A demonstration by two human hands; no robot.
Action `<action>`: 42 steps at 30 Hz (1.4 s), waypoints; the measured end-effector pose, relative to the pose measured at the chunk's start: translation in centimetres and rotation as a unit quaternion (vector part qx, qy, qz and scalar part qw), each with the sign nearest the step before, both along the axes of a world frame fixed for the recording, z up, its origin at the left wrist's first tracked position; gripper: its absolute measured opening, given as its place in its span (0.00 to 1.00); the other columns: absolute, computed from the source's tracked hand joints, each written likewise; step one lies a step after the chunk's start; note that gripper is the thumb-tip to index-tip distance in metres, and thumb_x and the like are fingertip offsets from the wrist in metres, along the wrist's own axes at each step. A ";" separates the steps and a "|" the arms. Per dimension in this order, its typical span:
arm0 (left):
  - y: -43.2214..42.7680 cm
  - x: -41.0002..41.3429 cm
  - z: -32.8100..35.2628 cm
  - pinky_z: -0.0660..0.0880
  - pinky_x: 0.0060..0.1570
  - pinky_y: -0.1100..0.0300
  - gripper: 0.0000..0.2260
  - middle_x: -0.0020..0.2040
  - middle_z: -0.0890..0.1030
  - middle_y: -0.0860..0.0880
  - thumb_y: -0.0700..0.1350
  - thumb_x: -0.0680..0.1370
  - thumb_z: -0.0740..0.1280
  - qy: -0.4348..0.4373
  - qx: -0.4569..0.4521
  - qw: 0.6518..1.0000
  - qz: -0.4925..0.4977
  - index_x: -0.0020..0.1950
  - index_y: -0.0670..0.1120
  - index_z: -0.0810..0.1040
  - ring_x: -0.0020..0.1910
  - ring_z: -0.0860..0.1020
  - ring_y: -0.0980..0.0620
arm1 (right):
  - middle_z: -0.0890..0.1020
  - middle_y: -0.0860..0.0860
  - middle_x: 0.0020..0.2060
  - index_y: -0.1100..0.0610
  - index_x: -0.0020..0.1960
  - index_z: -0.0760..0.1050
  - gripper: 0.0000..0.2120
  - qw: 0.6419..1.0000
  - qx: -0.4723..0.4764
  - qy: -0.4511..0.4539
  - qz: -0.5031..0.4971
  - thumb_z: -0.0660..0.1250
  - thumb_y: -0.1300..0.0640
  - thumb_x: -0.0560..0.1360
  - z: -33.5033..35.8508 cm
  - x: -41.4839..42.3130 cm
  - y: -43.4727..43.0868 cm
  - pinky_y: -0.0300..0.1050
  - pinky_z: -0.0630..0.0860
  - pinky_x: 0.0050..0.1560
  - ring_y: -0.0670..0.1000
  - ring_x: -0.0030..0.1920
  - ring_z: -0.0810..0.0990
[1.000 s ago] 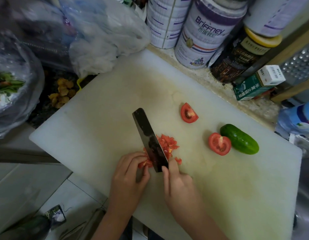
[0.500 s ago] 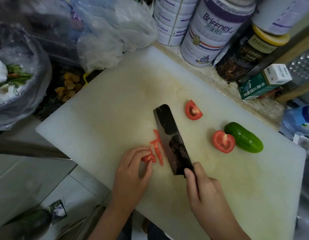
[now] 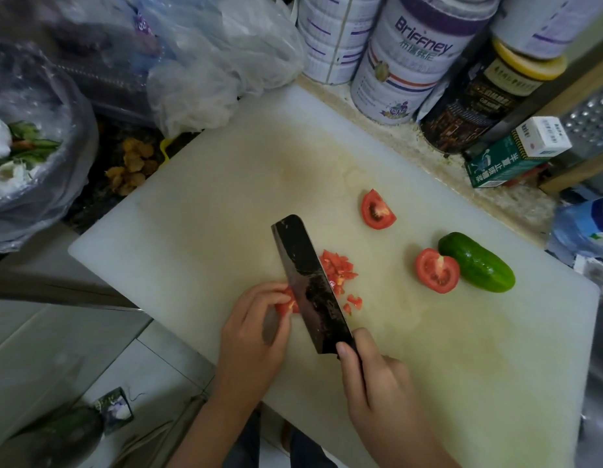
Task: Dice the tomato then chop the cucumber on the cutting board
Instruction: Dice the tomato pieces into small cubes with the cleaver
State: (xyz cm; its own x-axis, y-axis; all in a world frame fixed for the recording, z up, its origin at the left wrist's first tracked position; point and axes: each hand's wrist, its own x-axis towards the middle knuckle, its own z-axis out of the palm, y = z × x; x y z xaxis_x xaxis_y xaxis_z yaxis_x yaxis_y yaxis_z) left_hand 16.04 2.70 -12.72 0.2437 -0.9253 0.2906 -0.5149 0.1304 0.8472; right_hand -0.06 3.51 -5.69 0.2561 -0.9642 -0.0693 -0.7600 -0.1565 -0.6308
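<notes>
- The right grip (image 3: 378, 383) is nearest us, at the board's near edge. Its fingers are curled round the handle of the knife (image 3: 310, 285), with the forefinger up at the heel of the blade.
- The left grip (image 3: 256, 336) sits just beside it, fingertips bent down and pinching a tomato piece (image 3: 286, 304) against the board (image 3: 192, 231).
- The dark, broad blade points away from us and stands between that piece and the dice (image 3: 339, 270). We cannot tell whether its edge touches the board.
- The dice lie in a small red heap against the blade's right face, with a few bits loose toward us.
- Further right, well apart from the heap, a tomato half (image 3: 437, 270) lies cut face up, touching the whole cucumber (image 3: 477, 262) on its right.
- Beyond the blade's tip, a tomato wedge (image 3: 377, 210) lies alone.
- Behind the board, on the worktop (image 3: 516, 204), stand white tins (image 3: 411, 62), a dark jar (image 3: 479, 96) and a green box (image 3: 509, 160).
- At the far left corner are crumpled plastic bags (image 3: 219, 62).
</notes>
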 end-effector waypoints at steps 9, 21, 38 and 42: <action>0.1 0.1 -0.1 0.75 0.52 0.66 0.05 0.49 0.79 0.49 0.38 0.75 0.68 -0.007 0.012 1.000 0.003 0.49 0.40 0.80 0.49 0.78 0.56 | 0.58 0.40 0.21 0.49 0.45 0.64 0.07 0.999 -0.009 0.040 0.012 0.54 0.48 0.79 0.1 0.3 -0.3 0.29 0.50 0.22 0.42 0.19 0.60; 0.2 0.1 -0.3 0.71 0.61 0.67 0.07 0.52 0.82 0.48 0.34 0.73 0.69 -0.044 -0.002 0.999 0.004 0.50 0.40 0.82 0.54 0.78 0.56 | 0.67 0.47 0.18 0.55 0.45 0.65 0.16 0.981 -0.094 0.165 0.029 0.44 0.48 0.83 -0.2 1.4 0.0 0.37 0.55 0.17 0.50 0.14 0.66; 0.1 0.0 -0.1 0.70 0.62 0.68 0.09 0.53 0.81 0.47 0.42 0.76 0.65 -0.041 0.025 0.999 -0.006 0.51 0.39 0.82 0.55 0.78 0.54 | 0.69 0.48 0.17 0.58 0.49 0.67 0.08 0.969 -0.072 0.234 0.012 0.55 0.54 0.75 -1.8 4.3 -0.9 0.39 0.59 0.13 0.51 0.13 0.67; 0.2 0.2 0.0 0.72 0.61 0.65 0.10 0.56 0.79 0.48 0.44 0.76 0.67 -0.038 0.038 0.998 -0.025 0.53 0.40 0.80 0.57 0.77 0.54 | 0.68 0.48 0.16 0.55 0.47 0.66 0.11 0.976 -0.058 0.208 -0.009 0.50 0.51 0.80 -1.7 4.2 -1.3 0.39 0.62 0.11 0.50 0.13 0.67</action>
State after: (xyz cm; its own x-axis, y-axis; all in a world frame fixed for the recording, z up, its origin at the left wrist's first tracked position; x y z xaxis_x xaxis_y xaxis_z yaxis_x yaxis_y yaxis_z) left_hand 16.22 2.91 -12.73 0.1759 -0.9561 0.2345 -0.5722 0.0945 0.8146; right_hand 4.09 2.19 -7.37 0.2127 -0.9756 -0.0547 -0.9498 -0.1933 -0.2462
